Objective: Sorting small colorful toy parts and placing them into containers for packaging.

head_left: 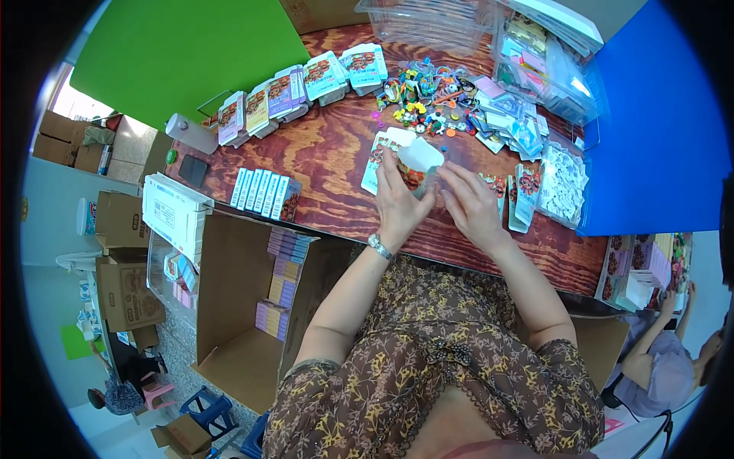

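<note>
My left hand (pixel 399 200) and my right hand (pixel 472 203) together hold a small open cardboard box (pixel 419 162) with a white flap, just above the wooden table (pixel 329 157). The left hand grips its left side; a watch is on that wrist. My right hand's fingers touch the box's right side. Flat unfolded boxes (pixel 376 157) lie under and behind it. A heap of small colourful toy pieces (pixel 428 96) lies further back.
A curved row of folded boxes (pixel 290 92) runs along the far left, a short row of blue-white packs (pixel 265 191) nearer. Clear plastic bins (pixel 547 61) stand at the back right. An open carton (pixel 252 306) with stacked packs sits at my left. Another person (pixel 665 359) sits at right.
</note>
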`<state>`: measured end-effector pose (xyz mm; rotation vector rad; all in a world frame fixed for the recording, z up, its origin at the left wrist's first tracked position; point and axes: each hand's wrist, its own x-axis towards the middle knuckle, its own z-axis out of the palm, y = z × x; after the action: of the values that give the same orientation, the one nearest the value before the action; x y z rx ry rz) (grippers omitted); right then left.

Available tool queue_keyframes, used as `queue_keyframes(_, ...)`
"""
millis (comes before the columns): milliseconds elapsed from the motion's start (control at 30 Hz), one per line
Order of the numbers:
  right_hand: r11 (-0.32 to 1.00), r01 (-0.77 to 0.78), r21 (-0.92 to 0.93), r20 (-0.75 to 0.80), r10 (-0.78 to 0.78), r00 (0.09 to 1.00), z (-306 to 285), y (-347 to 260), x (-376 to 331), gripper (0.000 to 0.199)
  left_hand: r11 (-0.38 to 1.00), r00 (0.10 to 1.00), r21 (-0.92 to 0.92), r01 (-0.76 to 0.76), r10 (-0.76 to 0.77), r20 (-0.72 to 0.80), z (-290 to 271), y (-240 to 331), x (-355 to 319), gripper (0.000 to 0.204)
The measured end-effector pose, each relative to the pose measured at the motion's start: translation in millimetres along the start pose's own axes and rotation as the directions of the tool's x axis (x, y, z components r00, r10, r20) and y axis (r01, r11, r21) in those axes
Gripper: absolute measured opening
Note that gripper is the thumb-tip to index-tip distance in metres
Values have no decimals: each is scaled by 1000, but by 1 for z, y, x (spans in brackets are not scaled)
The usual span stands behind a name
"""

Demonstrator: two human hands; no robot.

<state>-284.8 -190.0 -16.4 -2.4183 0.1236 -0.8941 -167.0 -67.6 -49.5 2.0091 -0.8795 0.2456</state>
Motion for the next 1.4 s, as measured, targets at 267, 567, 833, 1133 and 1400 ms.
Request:
queue_keyframes(267,999,21,-25,18,-21,1000,-4,-7,-11,32,986,997,-148,-82,82,-3,-4,22,-22,83)
queue_keyframes(567,585,-552,594,170,579,797,-10,6,-16,26,976,984,-150,-159,168,50,4,24,-34,60)
queue_keyframes(833,665,-563,490,246,514,822,-12,-13,-15,21,966,979,-177,-191,200,39,12,19,-44,75)
queue_keyframes(1133,805,-541,245,110,531,840,-11,-19,-14,19,973,990,-204,-104,120,70,21,13,-55,92)
queue_keyframes(1400,843,-518,145,54,516,855,-8,-10,-17,17,969,970,-131,-210,223,95,25,7,-56,96)
